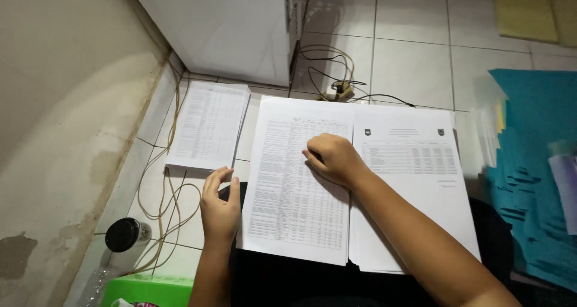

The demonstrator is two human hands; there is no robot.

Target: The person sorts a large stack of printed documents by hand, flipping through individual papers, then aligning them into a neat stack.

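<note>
Two stacks of printed white sheets lie side by side on the tiled floor in front of me: a dense table sheet (297, 187) on the left and a sheet with a short table (415, 181) on the right. My right hand (330, 158) rests curled on the left sheet, near its right edge, fingers bent onto the paper. My left hand (219, 205) hovers at that sheet's left edge, fingers apart, holding nothing. A third printed stack (209, 125) lies further left.
A wall runs along the left, a white cabinet (228, 24) stands at the back. Thin cables (162, 193) and a power plug (339, 90) lie on the tiles. Teal folders (535, 162) pile up at the right. A black-lidded jar (125, 235) and a green box (150, 289) sit near left.
</note>
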